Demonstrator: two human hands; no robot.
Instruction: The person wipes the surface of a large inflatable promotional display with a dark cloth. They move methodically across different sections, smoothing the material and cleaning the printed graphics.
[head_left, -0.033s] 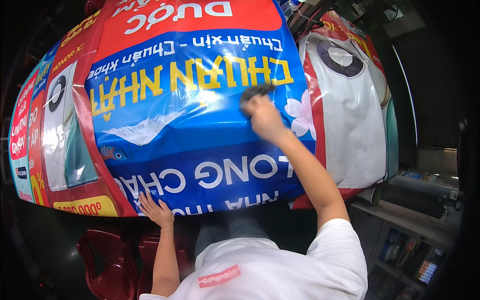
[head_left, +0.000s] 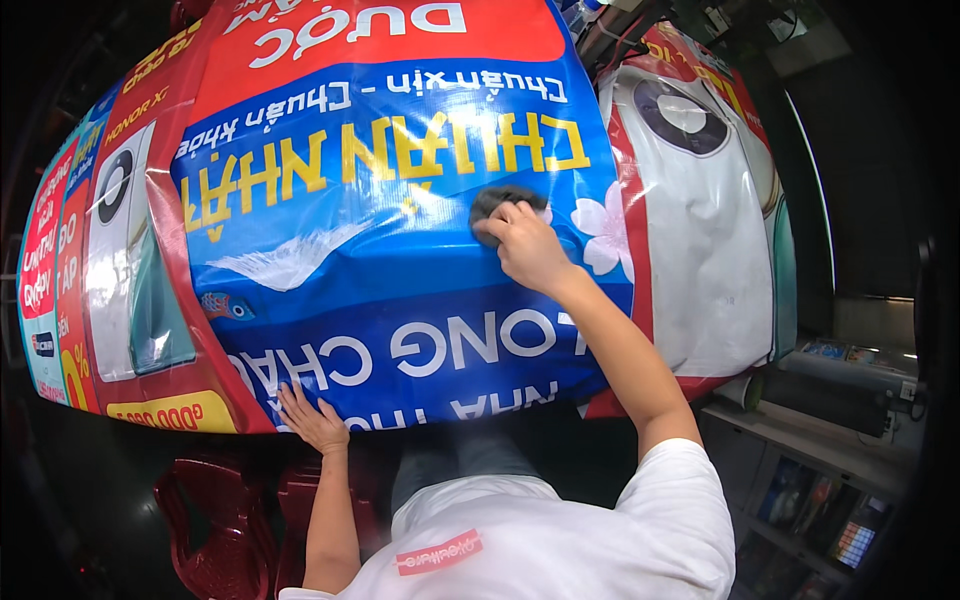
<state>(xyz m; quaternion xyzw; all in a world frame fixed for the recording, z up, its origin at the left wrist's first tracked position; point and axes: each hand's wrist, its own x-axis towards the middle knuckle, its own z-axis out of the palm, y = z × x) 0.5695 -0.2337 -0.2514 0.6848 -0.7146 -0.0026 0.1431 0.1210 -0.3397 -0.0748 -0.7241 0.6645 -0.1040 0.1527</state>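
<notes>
A large glossy vinyl banner, mostly blue with a red band and big yellow and white lettering, lies spread over the surface in front of me. On its blue part, near a pale pink flower print, my right hand presses down a crumpled dark cloth, fingers closed on it. The hand hides part of the cloth. My left hand rests on the banner's near edge at the left, fingers spread, holding nothing.
More red and white printed sheeting covers the surface to the right and left. Dark red plastic chairs stand below on the left. A grey shelf unit with items behind its front is at the lower right. Cluttered gear sits at the far right.
My right hand and the dark cloth have slid slightly toward me and to the left across the blue part. The left hand has stayed in place.
</notes>
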